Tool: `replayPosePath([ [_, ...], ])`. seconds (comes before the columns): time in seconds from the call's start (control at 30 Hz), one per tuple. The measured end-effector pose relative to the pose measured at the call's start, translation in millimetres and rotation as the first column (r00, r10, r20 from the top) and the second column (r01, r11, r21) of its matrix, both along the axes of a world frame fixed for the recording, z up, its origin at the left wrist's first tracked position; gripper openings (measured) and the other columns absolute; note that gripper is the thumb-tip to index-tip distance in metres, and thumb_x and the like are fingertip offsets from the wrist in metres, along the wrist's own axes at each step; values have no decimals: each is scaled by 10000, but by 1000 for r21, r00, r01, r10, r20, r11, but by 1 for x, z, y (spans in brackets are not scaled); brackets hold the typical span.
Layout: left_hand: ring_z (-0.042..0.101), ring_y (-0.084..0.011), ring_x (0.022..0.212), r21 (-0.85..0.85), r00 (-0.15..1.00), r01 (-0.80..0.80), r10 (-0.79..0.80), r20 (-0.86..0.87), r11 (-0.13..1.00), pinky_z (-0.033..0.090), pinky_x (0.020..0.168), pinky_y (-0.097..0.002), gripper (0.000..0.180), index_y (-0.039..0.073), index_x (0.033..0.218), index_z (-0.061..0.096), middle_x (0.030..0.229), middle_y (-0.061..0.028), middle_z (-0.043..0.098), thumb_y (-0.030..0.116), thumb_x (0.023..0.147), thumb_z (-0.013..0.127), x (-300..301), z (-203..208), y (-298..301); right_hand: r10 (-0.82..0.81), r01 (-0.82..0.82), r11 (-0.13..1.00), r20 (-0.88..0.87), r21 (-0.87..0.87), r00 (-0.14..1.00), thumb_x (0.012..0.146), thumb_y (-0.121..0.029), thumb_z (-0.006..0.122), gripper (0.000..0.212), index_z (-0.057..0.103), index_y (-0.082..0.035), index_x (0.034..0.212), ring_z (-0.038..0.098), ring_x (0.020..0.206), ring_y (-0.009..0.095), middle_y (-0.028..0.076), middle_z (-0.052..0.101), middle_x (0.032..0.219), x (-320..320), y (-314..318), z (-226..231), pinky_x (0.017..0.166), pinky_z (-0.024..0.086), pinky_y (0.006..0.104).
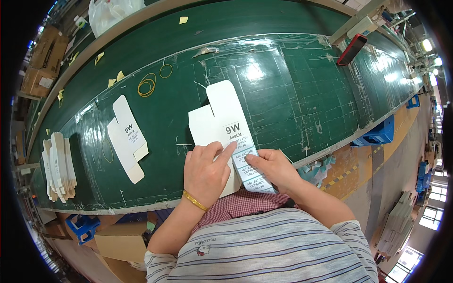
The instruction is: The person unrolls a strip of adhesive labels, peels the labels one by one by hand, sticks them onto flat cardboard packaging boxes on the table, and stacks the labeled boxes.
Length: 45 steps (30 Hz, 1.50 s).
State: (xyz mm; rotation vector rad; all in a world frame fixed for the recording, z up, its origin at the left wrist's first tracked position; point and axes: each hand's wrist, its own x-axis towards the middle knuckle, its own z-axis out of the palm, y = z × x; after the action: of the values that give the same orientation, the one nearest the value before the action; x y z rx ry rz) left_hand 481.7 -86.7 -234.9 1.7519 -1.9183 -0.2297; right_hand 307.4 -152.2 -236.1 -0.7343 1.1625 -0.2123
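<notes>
A flat white carton (201, 125) with dark print lies on the green table in front of me. Over its right edge runs a strip of pale blue-white labels (257, 181). My right hand (273, 167) grips this strip with the thumb on top; the other fingers are hidden beneath it. My left hand (205, 167) rests on the carton, fingers bent, the index fingertip at the left edge of the uppermost label. Its thumb is hidden. To the left lies another flat white carton (123, 123) bearing the same kind of print.
A stack of folded white cartons (59, 165) stands at the far left. Yellow rubber bands (146, 85) and yellow paper scraps (183, 20) lie farther back. A red-edged phone (352, 49) leans at the back right. Blue stools (381, 131) stand beyond the table's edge.
</notes>
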Motion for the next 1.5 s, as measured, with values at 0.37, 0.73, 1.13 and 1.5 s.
replayPosePath([
  [0.37,511,-215,781,31,991,110,-112,66,993,410,709,-351,428,106,1124,650,942,-34,551,29,703,631,2,6,-9,29,-29,999,-11,-15,1000,922,-189,575,274,625,80,938,599,633,104,74,646,782,0,-1,-2,529,472,254],
  [0.73,502,-209,773,48,979,134,-140,145,990,409,705,-341,412,144,1153,637,963,-25,547,42,755,609,2,4,-14,162,-139,948,58,-285,985,987,-227,480,304,618,44,981,504,713,57,8,610,807,-34,40,-15,632,447,220],
  [1.13,513,-201,714,2,943,119,-114,312,993,398,638,-342,409,192,1180,637,902,-37,537,74,792,596,-3,-3,-12,387,-312,862,120,-401,914,979,-249,485,337,585,32,1137,560,911,104,63,635,1027,-73,62,-16,816,456,260],
  [1.5,523,-213,737,-21,947,91,-80,312,996,407,657,-348,413,233,1183,638,903,-40,538,73,805,598,-6,-8,-11,99,-80,995,398,-64,912,917,-207,581,503,321,1,1294,599,661,105,75,629,879,-51,52,-45,473,415,214],
])
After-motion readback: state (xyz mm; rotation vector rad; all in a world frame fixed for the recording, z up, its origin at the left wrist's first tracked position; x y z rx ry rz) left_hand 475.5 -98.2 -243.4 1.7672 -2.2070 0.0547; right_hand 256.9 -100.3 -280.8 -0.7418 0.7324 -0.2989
